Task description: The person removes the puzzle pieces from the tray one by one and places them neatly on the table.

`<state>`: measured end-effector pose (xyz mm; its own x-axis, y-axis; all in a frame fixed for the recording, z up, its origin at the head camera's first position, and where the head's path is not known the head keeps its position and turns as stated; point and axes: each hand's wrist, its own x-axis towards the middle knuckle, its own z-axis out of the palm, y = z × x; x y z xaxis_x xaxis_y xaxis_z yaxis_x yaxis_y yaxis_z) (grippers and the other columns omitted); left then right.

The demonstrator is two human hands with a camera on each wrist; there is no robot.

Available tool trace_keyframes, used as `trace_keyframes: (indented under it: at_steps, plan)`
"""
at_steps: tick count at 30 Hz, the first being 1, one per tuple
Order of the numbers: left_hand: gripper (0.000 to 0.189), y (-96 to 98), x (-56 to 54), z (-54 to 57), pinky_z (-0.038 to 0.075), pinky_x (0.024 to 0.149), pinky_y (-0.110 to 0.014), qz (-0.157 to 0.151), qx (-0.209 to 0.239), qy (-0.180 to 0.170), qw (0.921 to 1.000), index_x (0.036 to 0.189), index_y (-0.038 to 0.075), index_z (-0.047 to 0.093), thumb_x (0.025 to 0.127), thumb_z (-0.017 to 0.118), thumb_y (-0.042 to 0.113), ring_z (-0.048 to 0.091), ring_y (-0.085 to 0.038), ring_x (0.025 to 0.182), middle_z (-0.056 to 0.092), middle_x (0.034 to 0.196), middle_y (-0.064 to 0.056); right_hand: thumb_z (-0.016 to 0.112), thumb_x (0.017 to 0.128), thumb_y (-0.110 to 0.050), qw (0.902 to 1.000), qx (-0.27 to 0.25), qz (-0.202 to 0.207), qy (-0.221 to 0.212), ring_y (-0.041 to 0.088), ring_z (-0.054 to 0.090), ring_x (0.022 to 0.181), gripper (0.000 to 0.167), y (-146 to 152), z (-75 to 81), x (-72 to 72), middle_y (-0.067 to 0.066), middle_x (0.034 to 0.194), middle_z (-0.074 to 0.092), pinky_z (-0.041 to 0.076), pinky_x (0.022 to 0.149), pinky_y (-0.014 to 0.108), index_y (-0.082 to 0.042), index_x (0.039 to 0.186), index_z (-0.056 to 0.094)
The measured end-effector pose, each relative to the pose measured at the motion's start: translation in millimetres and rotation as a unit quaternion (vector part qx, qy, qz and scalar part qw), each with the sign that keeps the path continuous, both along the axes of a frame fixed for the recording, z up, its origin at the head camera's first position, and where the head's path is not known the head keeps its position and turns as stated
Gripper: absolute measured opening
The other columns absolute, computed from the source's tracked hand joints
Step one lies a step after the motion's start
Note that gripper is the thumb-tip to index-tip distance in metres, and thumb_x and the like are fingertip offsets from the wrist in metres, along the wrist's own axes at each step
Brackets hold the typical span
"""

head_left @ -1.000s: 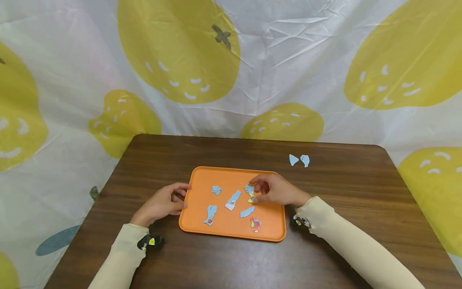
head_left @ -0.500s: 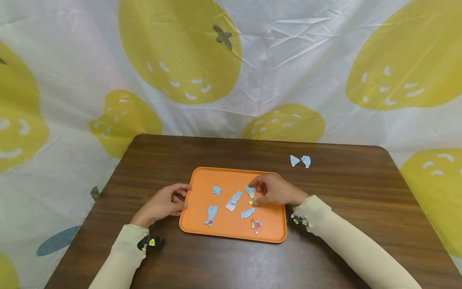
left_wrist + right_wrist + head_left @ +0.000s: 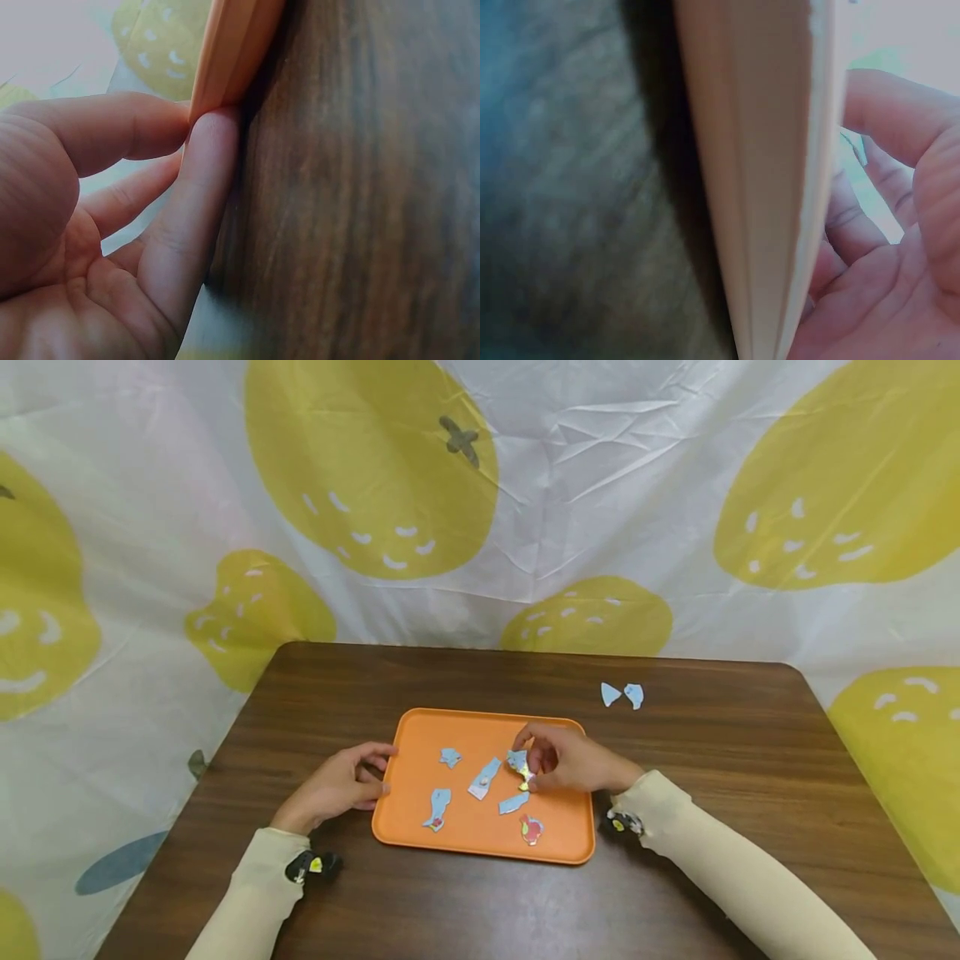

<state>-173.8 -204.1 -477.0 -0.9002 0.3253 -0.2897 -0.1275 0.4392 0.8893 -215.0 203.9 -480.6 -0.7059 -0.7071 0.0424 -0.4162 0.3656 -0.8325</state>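
Observation:
My left hand (image 3: 335,785) grips the left rim of an orange tray (image 3: 412,727) between thumb and fingertips; the left wrist view shows the fingers (image 3: 210,150) at that edge. Over the tray's right part, my right hand (image 3: 570,758) pinches a flat, jagged light-blue and yellow piece (image 3: 517,762), like a broken shard, tilted at the fingertips. The right wrist view has the tray's side wall (image 3: 757,180) hiding part of the hand. Nearby on the tray lie a blue piece with a white lump (image 3: 483,779), a plain blue strip (image 3: 513,803) and a red-patterned piece (image 3: 532,830).
Farther left on the tray are a small jagged blue piece (image 3: 450,757) and a long blue piece with a red spot (image 3: 437,808). Two pale pieces, one triangular (image 3: 610,694) and one curved (image 3: 633,696), lie on the brown wooden table (image 3: 720,727). A fruit-patterned cloth (image 3: 420,610) hangs behind.
The blue and yellow piece at my right fingertips has tilted and shifted slightly, and the right fingers have moved a little with it. My left hand has stayed at the tray's rim.

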Motion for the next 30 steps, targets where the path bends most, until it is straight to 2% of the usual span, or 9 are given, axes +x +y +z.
trace_keyframes:
  at_steps: [4,11,20,30]
  plan:
    - [0.058,0.3,-0.4,-1.5,0.064,0.076,-0.038,0.0,-0.002,-0.003,1.0,0.15,0.011,0.057,0.095,0.075,0.002,0.065,-0.024,0.092,0.056,0.126,-0.018,0.085,0.085,-0.003,1.0,0.0,0.003,0.002,0.012,0.057,0.068,0.045,3,-3.5,1.2,0.003,0.083,0.067,0.048,0.064,0.022,-0.015,0.123,0.065]
    - [0.059,1.9,0.3,-3.2,0.064,0.076,-0.038,-0.001,-0.002,-0.005,1.0,0.15,0.012,0.057,0.095,0.075,0.002,0.064,-0.023,0.092,0.055,0.126,-0.018,0.083,0.086,0.002,0.9995,-0.022,-0.012,-0.019,0.014,0.061,0.071,0.042,7,-5.1,2.9,0.009,0.085,0.067,0.054,0.068,0.023,-0.01,0.124,0.069]
    - [0.06,2.8,-0.2,-2.3,0.065,0.076,-0.038,0.0,-0.002,-0.004,1.0,0.151,0.011,0.057,0.095,0.075,0.001,0.064,-0.022,0.092,0.055,0.127,-0.018,0.082,0.087,0.002,0.9967,-0.041,-0.043,-0.055,0.018,0.067,0.073,0.041,9,1.7,8.3,0.013,0.09,0.067,0.058,0.073,0.024,-0.005,0.124,0.069]
    - [0.061,0.9,1.2,0.2,0.065,0.076,-0.04,0.0,0.002,0.004,1.0,0.152,0.008,0.055,0.095,0.075,0.001,0.064,-0.023,0.093,0.055,0.129,-0.019,0.086,0.086,-0.002,0.9963,-0.041,-0.066,-0.038,0.019,0.071,0.076,0.04,13,7.4,9.6,0.009,0.089,0.071,0.06,0.073,0.026,-0.008,0.123,0.07]
